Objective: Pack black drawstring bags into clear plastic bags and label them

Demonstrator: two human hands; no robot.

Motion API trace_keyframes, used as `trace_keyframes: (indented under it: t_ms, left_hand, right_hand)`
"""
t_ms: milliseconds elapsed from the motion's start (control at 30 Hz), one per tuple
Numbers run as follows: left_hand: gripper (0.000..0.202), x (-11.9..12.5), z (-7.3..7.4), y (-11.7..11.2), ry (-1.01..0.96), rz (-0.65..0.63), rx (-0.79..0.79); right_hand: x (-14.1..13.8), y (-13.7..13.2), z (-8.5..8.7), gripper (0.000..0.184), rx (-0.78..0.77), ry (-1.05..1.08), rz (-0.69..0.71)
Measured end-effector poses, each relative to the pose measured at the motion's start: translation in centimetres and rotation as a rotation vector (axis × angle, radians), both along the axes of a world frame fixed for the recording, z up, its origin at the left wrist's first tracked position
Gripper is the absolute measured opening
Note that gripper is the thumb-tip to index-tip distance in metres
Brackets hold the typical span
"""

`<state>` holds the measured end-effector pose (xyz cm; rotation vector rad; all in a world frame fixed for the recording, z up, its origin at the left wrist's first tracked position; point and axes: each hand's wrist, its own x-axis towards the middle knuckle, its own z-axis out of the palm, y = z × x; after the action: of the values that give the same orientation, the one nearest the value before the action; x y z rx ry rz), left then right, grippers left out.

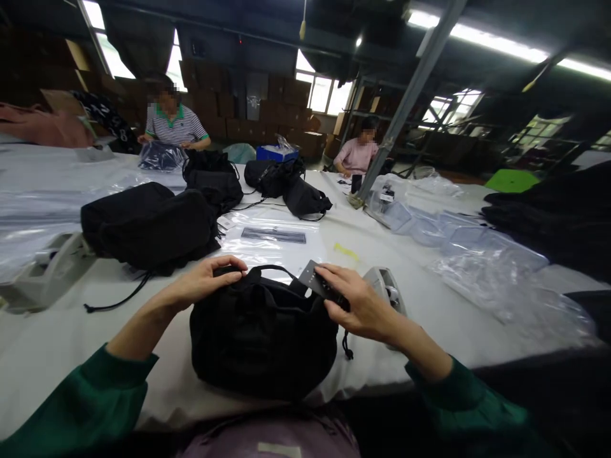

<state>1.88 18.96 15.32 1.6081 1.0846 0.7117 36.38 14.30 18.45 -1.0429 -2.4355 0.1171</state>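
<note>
Black drawstring bag (262, 350): at near edge of tabletop (167, 375), long axis left to right, mouth upward. Dark grey printed tag (310, 276): over right end of bag mouth, slanting down rightward, in right hand (360, 302); grip closed, tag pinched between thumb and fingers. Left hand (205, 280): at opposite end of mouth, grip loosely curled, rim fabric between thumb and fingers. Hidden: lower tag end. Illegible: tag print. Too dark to make out: bag interior
</note>
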Motion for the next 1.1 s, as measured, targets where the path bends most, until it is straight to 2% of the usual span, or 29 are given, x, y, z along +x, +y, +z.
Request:
trace_keyframes:
  t_ms: [67, 133, 200, 267, 300, 333, 400, 433, 467, 533, 567, 667, 733, 800, 900, 1000, 1100]
  left_hand:
    - [0.048, 0.1, 0.3, 0.9, 0.019, -0.019, -0.018]
    - [0.048, 0.7, 0.9, 1.6, 0.097, 0.010, 0.077]
    - [0.045, 1.5, 1.5, 1.2, 0.194, 0.153, 0.351]
    - [0.043, 2.4, 1.8, -0.7, 0.277, 0.267, 0.702]
    - [0.046, 2.8, 1.6, -2.1, 0.319, 0.227, 0.833]
    - [0.051, 3.1, 1.3, -3.6, 0.370, 0.118, 0.917]
    - [0.064, 3.6, 0.0, -6.1, 0.496, -0.180, 0.960]
    - [0.064, 3.8, -0.7, -6.7, 0.557, -0.266, 0.950]
    - [0.057, 3.8, -1.4, -6.7, 0.602, -0.290, 0.933]
    - [0.030, 3.8, -2.1, -5.3, 0.601, -0.254, 0.862]
    - [0.023, 3.8, -2.0, -4.1, 0.557, -0.237, 0.800]
    - [0.023, 3.9, -0.5, -0.6, 0.361, -0.215, 0.551]
    - [0.028, 3.9, 0.7, 0.6, 0.207, -0.179, 0.367]
    - [0.041, 3.8, 1.4, 0.7, 0.071, -0.165, 0.196]
    - [0.056, 3.2, 1.1, -0.1, -0.026, -0.130, 0.029]
    - [0.059, 2.6, 0.5, -0.8, -0.052, -0.091, 0.009]
    - [0.052, 2.3, 0.2, -1.2, -0.122, -0.088, -0.003]
  right_hand:
    - [0.0, 1.0, 0.3, 0.047, -0.040, -0.083, -0.002]
    - [0.2, 2.2, 0.2, 0.042, -0.088, -0.124, -0.036]
    - [0.4, 3.3, -0.3, 0.040, -0.117, -0.138, -0.118]
    - [0.4, 3.9, -1.1, 0.039, -0.131, -0.137, -0.189]
    - [0.3, 4.0, -1.5, 0.040, -0.135, -0.124, -0.203]
    - [0.2, 4.0, -1.9, 0.041, -0.133, -0.102, -0.203]
    - [-0.3, 4.1, -2.8, 0.042, -0.125, -0.046, -0.185]
    - [-0.5, 4.2, -3.2, 0.042, -0.121, -0.019, -0.180]
    - [-0.7, 4.5, -3.6, 0.041, -0.124, 0.004, -0.181]
    - [-1.0, 5.4, -4.5, 0.038, -0.166, 0.050, -0.193]
    - [-1.1, 5.9, -4.9, 0.036, -0.198, 0.078, -0.208]
    - [-1.0, 7.2, -5.8, 0.030, -0.259, 0.159, -0.258]
    - [-0.9, 7.4, -6.0, 0.033, -0.252, 0.192, -0.270]
    - [-0.8, 7.2, -6.0, 0.036, -0.245, 0.216, -0.276]
    - [-0.6, 6.6, -6.0, 0.037, -0.262, 0.261, -0.291]
    - [-0.5, 6.2, -6.0, 0.039, -0.292, 0.315, -0.298]
    - [-0.5, 5.9, -6.1, 0.041, -0.322, 0.388, -0.304]
